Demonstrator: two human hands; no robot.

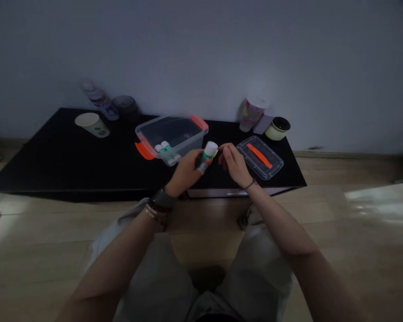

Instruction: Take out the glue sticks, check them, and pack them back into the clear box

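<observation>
In the left hand point(187, 172) leans a white-capped green tube point(208, 153).

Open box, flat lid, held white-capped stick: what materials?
Open box: likely clear plastic, smooth; black tabletop shows through. Flat lid: similarly see-through, probably plastic; its orange handle looks opaque. White-capped stick: seemingly opaque plastic, evenly coloured cap; finish too blurred to tell.

Indoor room, a home or office; which one is unclear. Plain wall point(201, 53) at twelve o'clock, low black-topped cabinet point(121, 161) against it, wood-look floor point(362, 250) at four o'clock, paper cup point(96, 127) towards ten.
</observation>
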